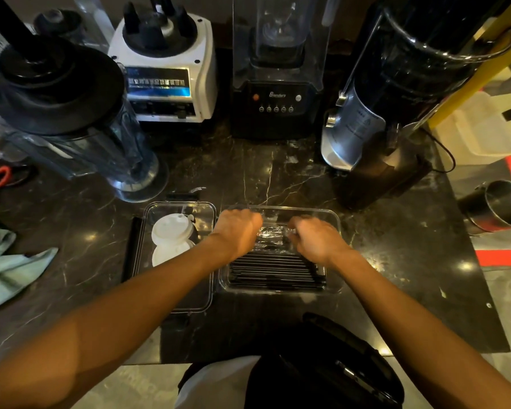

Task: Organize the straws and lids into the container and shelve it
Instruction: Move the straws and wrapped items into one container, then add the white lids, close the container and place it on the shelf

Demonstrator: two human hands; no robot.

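A clear plastic container (335, 222) sits on the dark marble counter with several black straws (275, 271) lying flat in it. Both hands reach into its far half. My left hand (238, 231) and my right hand (314, 240) have curled fingers gripping a bundle of straws in clear wrap (273, 236) between them. To the left lies a clear container lid (176, 308), flat on the counter, with two white cup lids (171, 239) on it.
Behind the container stand a blender jar (71, 119), a white blender base (165, 69), a black blender (278, 84) and a grinder (396, 98). A green cloth (9, 267) lies at the left. A steel cup (502, 208) sits off the counter's right edge.
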